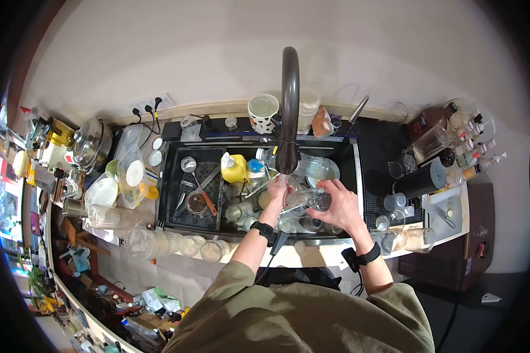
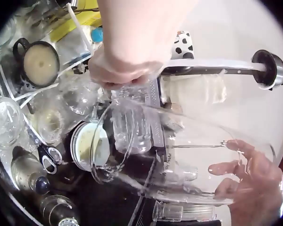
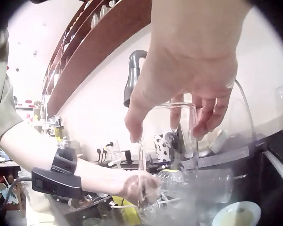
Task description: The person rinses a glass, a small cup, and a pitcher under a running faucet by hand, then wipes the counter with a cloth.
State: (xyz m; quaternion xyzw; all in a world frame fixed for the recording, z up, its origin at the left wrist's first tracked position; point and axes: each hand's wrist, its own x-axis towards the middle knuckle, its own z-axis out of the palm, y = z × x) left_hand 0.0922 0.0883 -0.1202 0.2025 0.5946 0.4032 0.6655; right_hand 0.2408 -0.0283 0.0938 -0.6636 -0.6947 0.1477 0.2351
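A large clear glass vessel (image 2: 198, 136) lies on its side over the sink, its wide mouth toward the left hand. My right hand (image 1: 343, 207) grips it near the base, with the thumb and fingers spread around the wall. Beneath the dark tap (image 1: 290, 88) is my left hand (image 2: 127, 66), its fingers curled inward, and a stream of water runs onto it. Nothing shows in those fingers, though the palm is hidden. Behind the vessel in the left wrist view lie a clear ribbed bottle (image 2: 132, 125) and stacked pale bowls (image 2: 90, 147).
In the sink are a yellow jug (image 1: 234, 169), a dark mug (image 2: 40, 63), scissors (image 2: 49, 157) and several glasses. A black drainer (image 1: 189, 194) with a ladle (image 1: 188, 165) stands on the left. Jars (image 1: 214, 250) line the front edge; a dark cylinder (image 1: 427, 176) stands right.
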